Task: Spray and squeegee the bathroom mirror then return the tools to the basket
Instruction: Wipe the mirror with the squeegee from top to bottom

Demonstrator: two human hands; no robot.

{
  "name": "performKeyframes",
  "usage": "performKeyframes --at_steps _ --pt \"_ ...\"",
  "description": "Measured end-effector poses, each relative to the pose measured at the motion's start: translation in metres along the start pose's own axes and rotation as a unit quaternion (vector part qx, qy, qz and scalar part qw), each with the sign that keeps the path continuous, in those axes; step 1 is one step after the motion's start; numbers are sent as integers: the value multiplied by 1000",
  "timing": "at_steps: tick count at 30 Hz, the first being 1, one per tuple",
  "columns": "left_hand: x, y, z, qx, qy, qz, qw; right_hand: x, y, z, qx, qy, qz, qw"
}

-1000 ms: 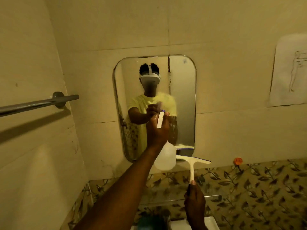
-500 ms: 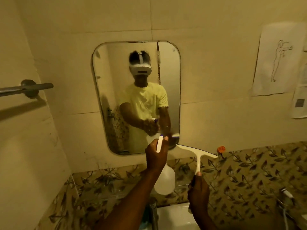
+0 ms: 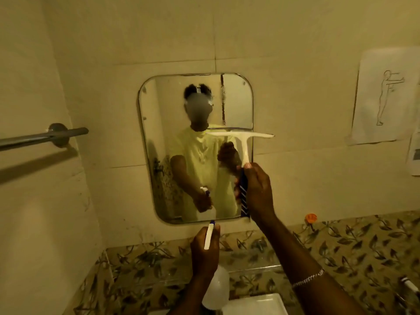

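A rounded rectangular mirror (image 3: pixel 163 137) hangs on the tiled wall ahead. My right hand (image 3: pixel 258 192) grips the blue-striped handle of a white squeegee (image 3: pixel 244 142), whose blade lies level against the mirror's right half at mid height and pokes past the right edge. My left hand (image 3: pixel 204 253) holds a white spray bottle (image 3: pixel 216 289) below the mirror's bottom edge, trigger lever pointing up. The mirror shows a person in a yellow shirt with both tools. No basket is in sight.
A chrome towel bar (image 3: pixel 43 137) juts from the left wall. Leaf-patterned tiles (image 3: pixel 352 246) run below the mirror, with an orange knob (image 3: pixel 311 218) on them. Papers (image 3: pixel 384 96) are stuck on the wall at right. A white basin edge (image 3: pixel 256 305) shows at the bottom.
My right hand has lifted the squeegee from below the mirror up to its middle. My left hand has lowered the spray bottle away from the glass. The view has shifted.
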State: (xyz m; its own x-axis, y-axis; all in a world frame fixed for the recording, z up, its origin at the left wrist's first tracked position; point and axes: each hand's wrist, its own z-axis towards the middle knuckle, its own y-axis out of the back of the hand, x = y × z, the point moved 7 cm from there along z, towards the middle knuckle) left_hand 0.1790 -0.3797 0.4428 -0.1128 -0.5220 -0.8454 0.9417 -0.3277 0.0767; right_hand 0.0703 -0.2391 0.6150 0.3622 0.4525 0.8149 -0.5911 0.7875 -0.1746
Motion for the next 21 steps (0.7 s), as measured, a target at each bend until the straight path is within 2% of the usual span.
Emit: performKeyframes --at_steps 3,7,12,21 --pt "-1 16 9 -17 -22 -5 1000 53 -36 45 21 37 5 999" --pt "2 40 16 -36 -3 -8 999 101 -80 82 33 64 -26 997" --pt "-1 45 11 -42 -15 -18 999 116 -98 102 14 46 -72 996" --pt "-4 45 26 -34 3 -30 999 129 -112 120 -5 74 -132 988"
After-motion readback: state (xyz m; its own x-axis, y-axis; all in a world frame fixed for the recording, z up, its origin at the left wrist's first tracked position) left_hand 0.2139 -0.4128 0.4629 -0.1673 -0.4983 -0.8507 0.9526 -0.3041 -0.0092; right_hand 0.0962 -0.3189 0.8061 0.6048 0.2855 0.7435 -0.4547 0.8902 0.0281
